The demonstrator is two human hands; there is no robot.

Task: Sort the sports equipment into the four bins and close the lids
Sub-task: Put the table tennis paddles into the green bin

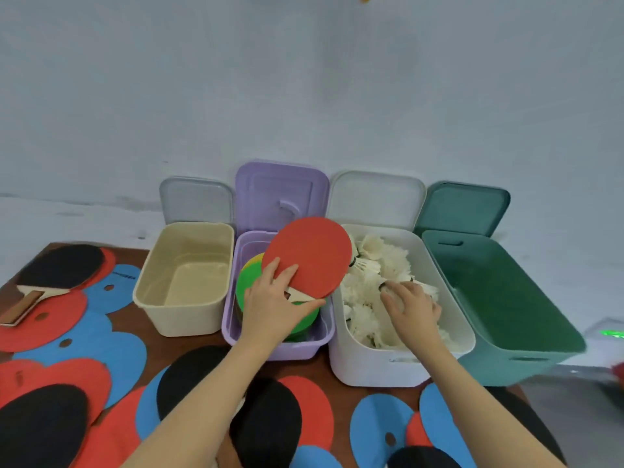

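Bins stand in a row on the desk [141, 327], lids tipped back for loading: cream bin [158, 282], purple bin [233, 327], white bin [347, 352], green bin [540, 356]. The left hand [273, 307] has its fingers [287, 275] clamped on a red paddle [309, 256] above the purple bin's discs, probably in transit. The right hand [413, 309] rests loosely spread on shuttlecocks [368, 265] in the white bin, grasping nothing.

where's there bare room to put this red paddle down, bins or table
The cream bin and the green bin look empty inside. A bare strip of table runs in front of the cream bin. Crowded: the purple bin holds flat discs, the white bin is packed with shuttlecocks, and paddles and discs cover the near table.
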